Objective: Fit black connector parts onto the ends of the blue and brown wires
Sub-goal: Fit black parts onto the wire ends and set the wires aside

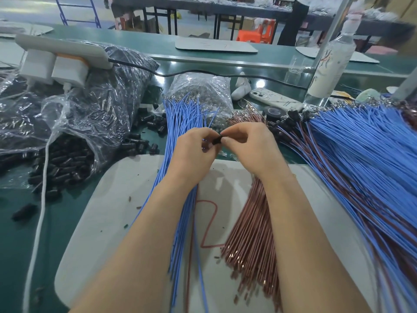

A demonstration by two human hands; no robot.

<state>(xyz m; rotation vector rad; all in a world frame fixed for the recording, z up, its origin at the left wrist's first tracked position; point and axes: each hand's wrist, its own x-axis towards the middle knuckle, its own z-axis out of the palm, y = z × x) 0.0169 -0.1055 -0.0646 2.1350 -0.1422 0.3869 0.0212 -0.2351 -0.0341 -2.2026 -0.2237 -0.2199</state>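
Head view: over the green tabletop (63, 222), the left hand (194, 152) pinches a small black plastic connector (217, 140). The right hand (248, 147) pinches its right end. The wire entering it is hidden. The blue insulated wire bundle (180, 116) lies left and the brown insulated wire bundle (250, 222) near right. Judged step: terminal insertion. Next: press until seated.

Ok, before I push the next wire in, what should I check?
1. Black connector pinched between both hands' fingertips: ok.
2. Left hand and right hand meet over the grey mat: ok.
3. Wire end seated in the connector: cannot tell, fingers hide it.
4. Blue wires and brown wires lie on the mat under the forearms: ok.
5. Spare connectors spill from the bag at left: ok.
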